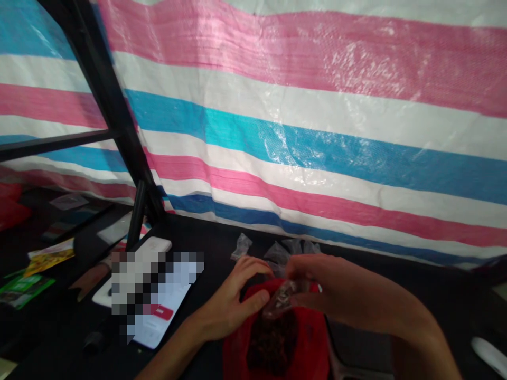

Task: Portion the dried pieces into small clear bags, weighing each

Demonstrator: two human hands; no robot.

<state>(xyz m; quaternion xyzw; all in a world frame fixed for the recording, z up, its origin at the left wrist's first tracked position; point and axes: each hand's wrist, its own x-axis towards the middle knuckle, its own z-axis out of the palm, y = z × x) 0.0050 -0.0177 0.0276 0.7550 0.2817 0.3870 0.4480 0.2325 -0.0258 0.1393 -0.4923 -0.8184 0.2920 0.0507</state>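
A red plastic bag (312, 343) with dark contents sits at the bottom middle, on a black table (396, 285). My left hand (233, 301) rests on the bag's left rim, fingers curled on it. My right hand (317, 285) is above the bag's mouth, fingers pinched on a small clear plastic bag (282, 299) that hangs over the dark contents. Several more small clear bags (277, 250) lie on the table just beyond my hands.
A phone (158, 311) with a lit screen lies left of the bag, a white slab (152, 248) behind it. A striped tarp (317, 132) walls the back. A black frame post (119, 116) stands left. Coloured packets (35, 274) lie far left, a white object (489, 354) far right.
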